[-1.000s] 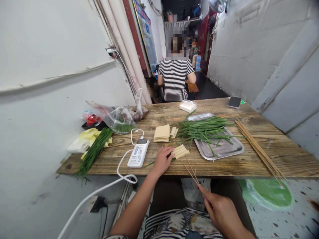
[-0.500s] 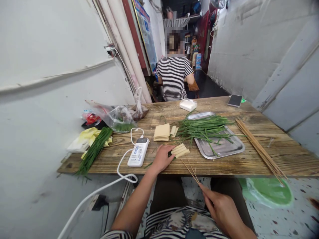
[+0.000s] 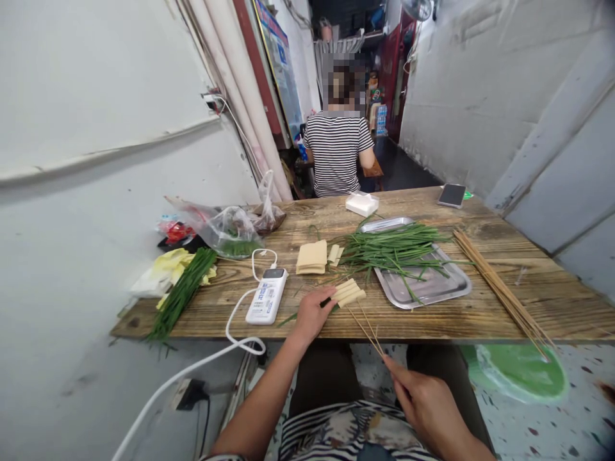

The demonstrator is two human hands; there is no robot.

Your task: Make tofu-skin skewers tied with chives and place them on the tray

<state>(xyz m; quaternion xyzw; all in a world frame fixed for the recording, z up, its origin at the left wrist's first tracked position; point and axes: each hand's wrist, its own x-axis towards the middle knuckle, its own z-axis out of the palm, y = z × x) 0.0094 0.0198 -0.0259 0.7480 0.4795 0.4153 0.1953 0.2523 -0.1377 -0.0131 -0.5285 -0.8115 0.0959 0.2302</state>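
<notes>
While left hand (image 3: 312, 314) presses flat on tofu rolls (image 3: 348, 292) at table's (image 3: 480, 317) 6 o'clock edge, right hand (image 3: 425, 403) pinches skewers (image 3: 366, 330) w/ tips in rolls; skewering underway, next needs straight push.

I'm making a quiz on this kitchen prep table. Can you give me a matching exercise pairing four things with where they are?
Things:
1. loose chives
2. skewer bundle
3. power bank
4. phone

Places:
A. far right corner of the table
B. left of the left hand
C. across the steel tray
D. along the table's right side

Pairs: 1-C, 2-D, 3-B, 4-A
</notes>
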